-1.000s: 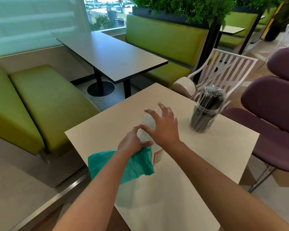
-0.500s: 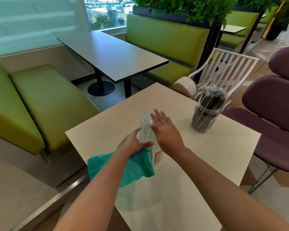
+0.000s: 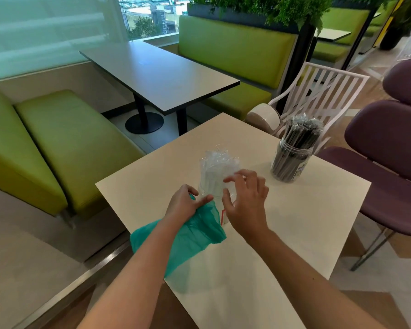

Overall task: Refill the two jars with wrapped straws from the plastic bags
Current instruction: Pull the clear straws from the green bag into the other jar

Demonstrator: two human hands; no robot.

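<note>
A clear jar (image 3: 214,193) packed with white straws in clear wrappers (image 3: 217,166) stands mid-table on the beige table (image 3: 306,222). My left hand (image 3: 184,204) grips the green plastic bag (image 3: 190,236), which hangs over the table's left edge, and its thumb touches the jar's left side. My right hand (image 3: 246,203) hovers at the jar's right side, fingers spread and curled, fingertips at the wrappers. A second jar (image 3: 291,162) at the far right holds black wrapped straws (image 3: 303,130) standing upright.
A white slatted chair (image 3: 318,91) stands behind the far jar, and a purple chair (image 3: 389,162) sits at the right. A grey table (image 3: 159,74) and green benches (image 3: 64,143) lie beyond on the left. A metal floor strip (image 3: 86,271) runs below the table edge.
My right hand came off the top of the straw bundle and dropped to the jar's right side, uncovering the wrappers. My left hand stayed on the green bag by the jar.
</note>
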